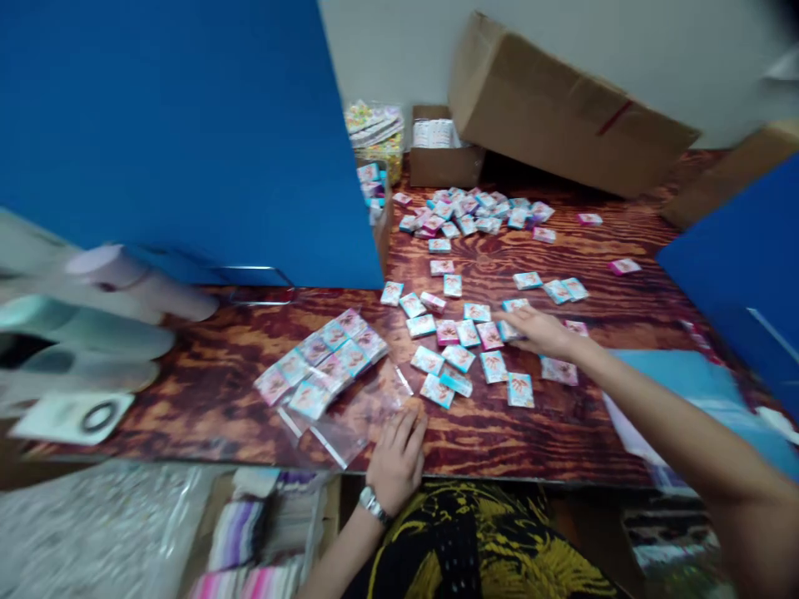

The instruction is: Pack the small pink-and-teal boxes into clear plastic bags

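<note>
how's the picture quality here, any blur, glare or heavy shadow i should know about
Head view: the mint-green cylinder at left looks smeared, while the small printed pale-blue and pink boxes mid-table are clearer, their print still unreadable; head view: pale sheen streaks the clear plastic bag at lower left; head view: dark shadow lies under the large tilted brown cardboard box.

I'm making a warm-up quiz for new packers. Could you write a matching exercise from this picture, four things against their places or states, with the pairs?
Column one
1. Left hand
2. Right hand
3. Watch
4. Large carton

Column two
A. Tilted, at the back of the table
B. Silver, worn on the left arm
C. Among the loose boxes
D. Near the table's front edge, beside clear plastic

Pairs: 1-D, 2-C, 3-B, 4-A
</note>
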